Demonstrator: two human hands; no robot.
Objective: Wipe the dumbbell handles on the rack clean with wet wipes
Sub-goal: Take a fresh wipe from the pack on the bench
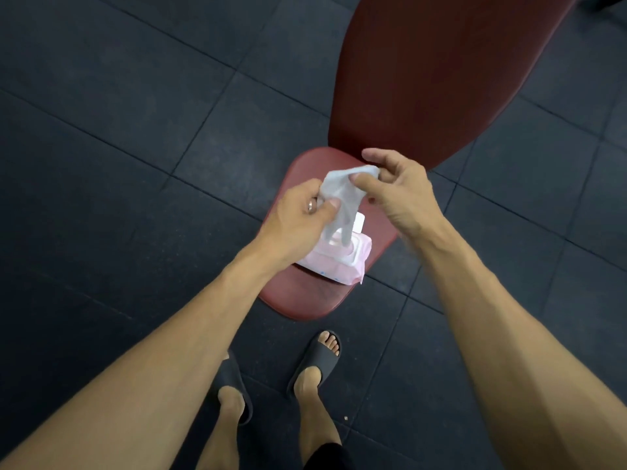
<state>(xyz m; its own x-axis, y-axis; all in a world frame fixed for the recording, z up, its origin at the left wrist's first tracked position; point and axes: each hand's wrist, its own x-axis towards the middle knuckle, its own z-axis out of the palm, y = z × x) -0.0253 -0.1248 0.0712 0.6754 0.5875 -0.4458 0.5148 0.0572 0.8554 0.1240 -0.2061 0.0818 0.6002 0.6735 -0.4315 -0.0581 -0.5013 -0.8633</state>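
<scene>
Black slides are standing on the rubber floor tiles just short of the maroon bench surface, where the pink wet-wipe pack is lying with its lid flipped open. Above it, the left hand and right hand are each pinching the white wipe, whose tail is trailing into the opening. A further sheet could be dragging out, or the light pack lifting. No dumbbells or rack are showing.
</scene>
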